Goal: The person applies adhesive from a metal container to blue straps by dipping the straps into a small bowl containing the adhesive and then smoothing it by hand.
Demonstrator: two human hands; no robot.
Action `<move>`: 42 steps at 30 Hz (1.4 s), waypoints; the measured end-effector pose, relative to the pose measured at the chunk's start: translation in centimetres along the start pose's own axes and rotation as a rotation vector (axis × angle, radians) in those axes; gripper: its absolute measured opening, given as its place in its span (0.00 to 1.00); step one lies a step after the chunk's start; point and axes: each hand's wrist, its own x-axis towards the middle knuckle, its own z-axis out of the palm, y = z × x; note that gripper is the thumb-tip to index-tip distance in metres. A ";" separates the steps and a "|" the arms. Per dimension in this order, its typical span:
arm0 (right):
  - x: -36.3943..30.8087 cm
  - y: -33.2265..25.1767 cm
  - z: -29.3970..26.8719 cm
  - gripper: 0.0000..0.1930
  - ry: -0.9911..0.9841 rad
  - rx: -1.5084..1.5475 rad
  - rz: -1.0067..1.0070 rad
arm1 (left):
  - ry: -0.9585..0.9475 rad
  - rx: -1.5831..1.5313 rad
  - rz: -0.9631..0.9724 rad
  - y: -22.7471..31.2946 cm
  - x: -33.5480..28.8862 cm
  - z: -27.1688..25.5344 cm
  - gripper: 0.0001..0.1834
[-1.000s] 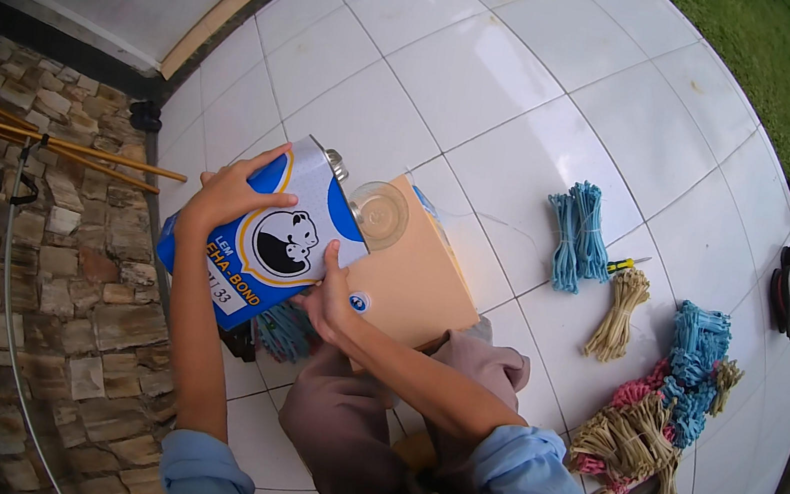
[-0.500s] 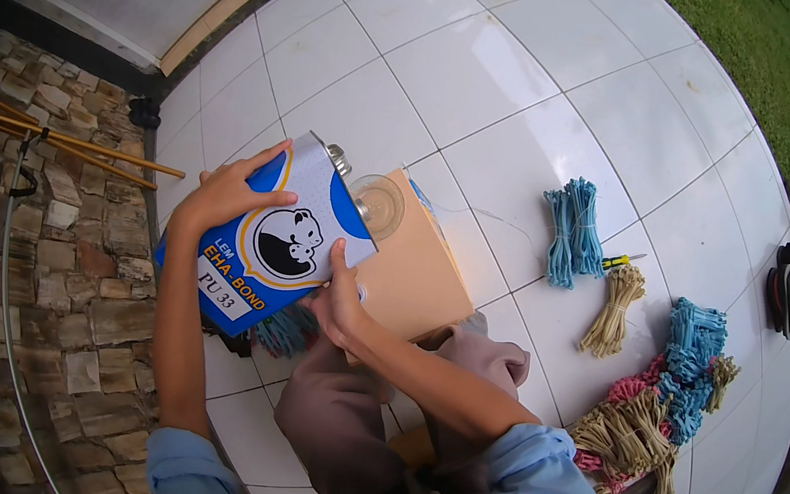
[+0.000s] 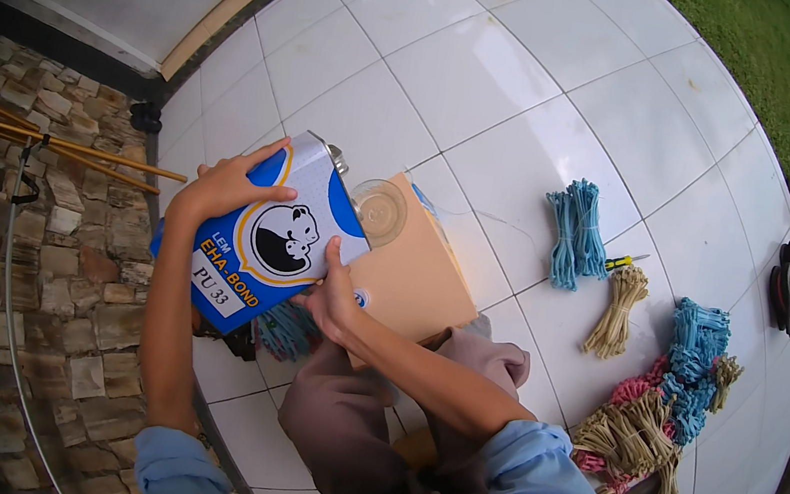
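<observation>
A blue and white rectangular metal glue can is tilted between my two hands, its capped neck toward the upper right. My left hand is spread across the can's upper left side, thumb on the printed front. Lower right, my right hand grips the edge with its thumb on the front; its other fingers are partly hidden. Just beside the neck, a clear round dish sits on a tan board in front of my knees. I cannot tell whether anything flows from the can.
Two blue bundles, a yellow screwdriver and a beige bundle lie on the white tiles to the right. Beyond them is a pile of blue, pink and beige bundles. More strands lie under the can. A stone wall runs along the left.
The can has shifted slightly left with both hands on it, moving its neck a little away from the dish. More of the dish shows now.
</observation>
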 end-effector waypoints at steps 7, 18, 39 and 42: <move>-0.4 0.4 -0.2 0.36 0.102 0.020 0.029 | -0.023 -0.102 0.029 -1.5 0.0 1.2 0.50; 0.3 0.4 -0.2 0.36 0.113 -0.022 -0.015 | -0.038 -0.170 0.017 -1.6 0.0 0.8 0.47; -0.9 0.1 0.7 0.38 0.038 0.062 -0.028 | -0.026 -0.028 0.002 0.4 -1.2 -0.6 0.51; -0.6 0.5 0.3 0.38 0.061 0.089 -0.040 | -0.020 0.033 0.012 0.7 -0.7 -0.2 0.52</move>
